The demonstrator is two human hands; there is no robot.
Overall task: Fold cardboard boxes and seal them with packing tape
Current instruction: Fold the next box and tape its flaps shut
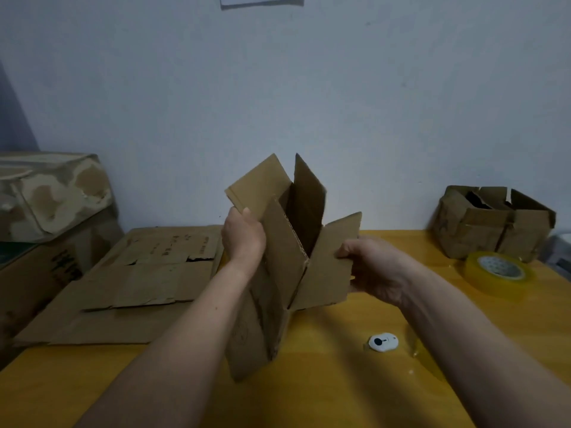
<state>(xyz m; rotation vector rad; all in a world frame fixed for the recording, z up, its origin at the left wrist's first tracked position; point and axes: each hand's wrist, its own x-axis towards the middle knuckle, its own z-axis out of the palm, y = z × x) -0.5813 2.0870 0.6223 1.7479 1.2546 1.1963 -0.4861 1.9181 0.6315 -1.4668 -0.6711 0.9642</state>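
Left hand [243, 234] grips upper-left flap of cardboard box [278, 267]; right hand [372, 267] pinches right flap. Box upright, all flaps splayed, lower end on yellow table [324, 381]. Tape roll [496, 269] far right of box; flat cardboard stack [129, 282] left; small white cutter [382, 342] near-right.

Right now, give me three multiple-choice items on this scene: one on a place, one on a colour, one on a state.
1. Where does the tape roll lie?
A. On the table's right side
B. On the flattened cardboard
C. Inside the held box

2. What colour is the table top?
A. White
B. Yellow
C. Black

3. How are the top flaps of the held box?
A. Taped shut
C. Torn off
B. Open, spread outward

Answers:
1 A, it sits right, before the finished box.
2 B, the bare surface is yellow.
3 B, left hand and right hand grip splayed flaps.
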